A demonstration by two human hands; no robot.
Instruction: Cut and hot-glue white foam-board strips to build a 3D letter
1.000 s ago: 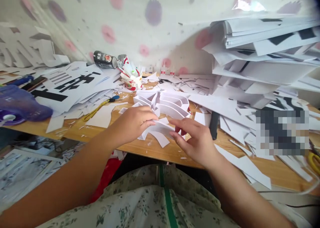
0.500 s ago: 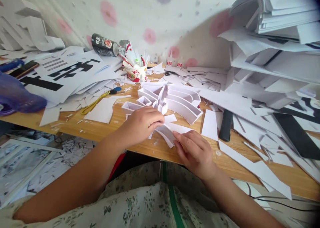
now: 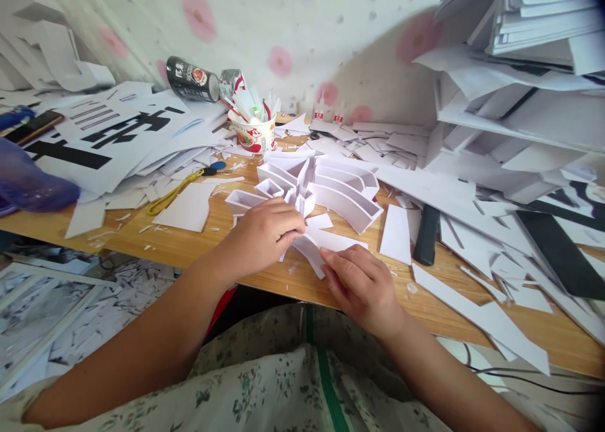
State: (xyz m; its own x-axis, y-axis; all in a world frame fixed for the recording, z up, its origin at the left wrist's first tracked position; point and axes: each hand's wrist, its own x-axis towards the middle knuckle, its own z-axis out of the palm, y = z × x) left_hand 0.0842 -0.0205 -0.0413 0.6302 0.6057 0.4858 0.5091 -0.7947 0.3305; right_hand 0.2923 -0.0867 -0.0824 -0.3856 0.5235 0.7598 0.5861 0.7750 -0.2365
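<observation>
Near the table's front edge, a curved white strip (image 3: pixel 309 255) stands on its edge between my hands. My left hand (image 3: pixel 267 235) is closed on its far left end, fingertips pinched together and partly hidden. My right hand (image 3: pixel 362 280) pinches its near right end between thumb and fingers. A flat white piece (image 3: pixel 343 241) lies beside the strip, just beyond my right fingers. Right behind my hands sits a white form with upright walls and open compartments (image 3: pixel 347 208). A small white scrap (image 3: pixel 319 221) rests between that form and the strip.
A black-handled tool (image 3: pixel 427 235) and a black slab (image 3: pixel 562 252) lie to the right among white offcuts. Stacked white sheets (image 3: pixel 534 35) rise at the back right. At the back stand a paper tub (image 3: pixel 253 134) of tools and small bottles (image 3: pixel 319 110). A yellow cord (image 3: pixel 174 192) lies left.
The whole view has shifted slightly. Both hands keep their pinch on the curved strip, which appears a little more bent near my right fingers.
</observation>
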